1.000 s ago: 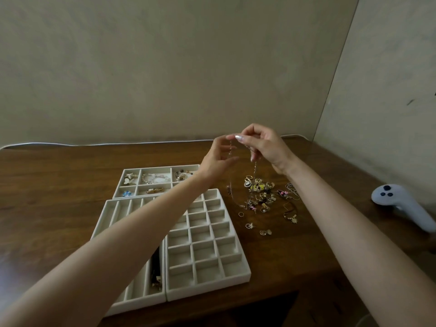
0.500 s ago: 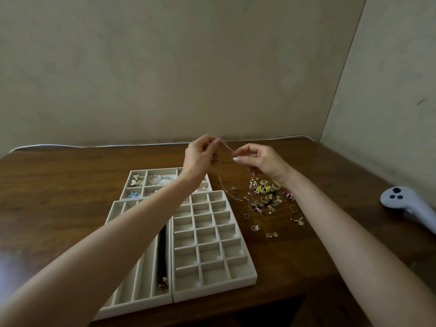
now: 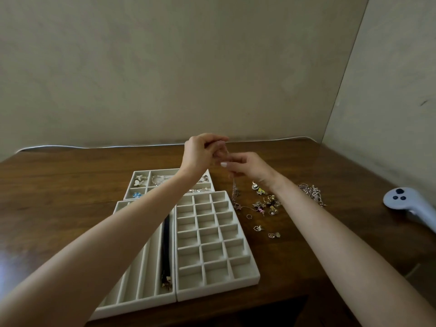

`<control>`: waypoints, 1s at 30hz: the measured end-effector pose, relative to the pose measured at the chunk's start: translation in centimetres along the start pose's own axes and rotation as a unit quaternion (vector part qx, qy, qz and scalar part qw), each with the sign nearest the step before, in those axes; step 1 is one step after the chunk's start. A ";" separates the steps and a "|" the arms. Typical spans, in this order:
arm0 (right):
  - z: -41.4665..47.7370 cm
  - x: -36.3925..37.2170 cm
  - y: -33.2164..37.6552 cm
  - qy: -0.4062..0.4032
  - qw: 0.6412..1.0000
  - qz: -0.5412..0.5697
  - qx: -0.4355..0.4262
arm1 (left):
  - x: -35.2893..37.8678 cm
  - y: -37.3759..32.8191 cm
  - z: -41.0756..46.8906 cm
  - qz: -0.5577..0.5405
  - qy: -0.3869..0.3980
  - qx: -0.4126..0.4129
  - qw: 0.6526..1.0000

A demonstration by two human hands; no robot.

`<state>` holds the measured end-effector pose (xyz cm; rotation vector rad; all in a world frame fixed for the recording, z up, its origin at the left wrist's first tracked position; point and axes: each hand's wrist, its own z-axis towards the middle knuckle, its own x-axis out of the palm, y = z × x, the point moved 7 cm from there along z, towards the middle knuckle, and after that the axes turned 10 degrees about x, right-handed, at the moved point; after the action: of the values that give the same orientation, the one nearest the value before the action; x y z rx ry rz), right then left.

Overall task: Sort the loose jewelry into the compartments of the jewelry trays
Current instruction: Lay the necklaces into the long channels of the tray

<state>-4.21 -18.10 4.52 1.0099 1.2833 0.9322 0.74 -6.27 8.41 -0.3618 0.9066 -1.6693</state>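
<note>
The wooden table [image 3: 70,185] carries three pale trays. A long-slot tray [image 3: 146,263] sits at seven o'clock, a grid tray [image 3: 212,291] of small squares is just beside it at six, and a partly filled back tray [image 3: 148,182] is at eleven. Near twelve o'clock, above the grid tray's far edge, the left hand [image 3: 203,152] and right hand [image 3: 245,166] meet with fingers curled. Each pinches a thin chain [image 3: 234,187], the left higher and the right just below. The chain hangs from them, and its lower end, with small star charms, trails on the table off the grid tray's one o'clock corner. That end lies close by the loose jewelry [image 3: 266,204] at two.

The step looks like freeing and straightening the chain. To do it well, raise it until the tail clears the pile so no charm snags. Then lay it lengthwise in a free long slot beside the dark strap [image 3: 165,244], not in a small square.
</note>
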 end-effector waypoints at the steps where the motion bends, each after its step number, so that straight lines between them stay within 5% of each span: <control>1: 0.0 -0.2 0.0 -0.010 1.000 -0.009 0.002 | -0.5 0.2 0.1 0.008 -0.005 0.001 1.000; 13: 0.7 0.8 1.6 -0.006 1.000 0.018 -0.020 | -1.2 -0.5 0.3 0.092 0.031 0.046 0.994; 27: 0.3 -0.1 2.7 -0.066 0.995 0.050 -0.057 | -2.3 -1.0 0.2 0.040 -0.013 0.050 0.998; 30: 0.0 -0.4 3.3 -0.091 0.993 0.040 -0.067 | -1.5 -0.7 -0.2 0.011 0.025 0.010 1.000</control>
<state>-4.22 -17.50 7.83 1.0218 1.0211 0.9514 0.57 -4.80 9.11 -0.2960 0.9274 -1.6718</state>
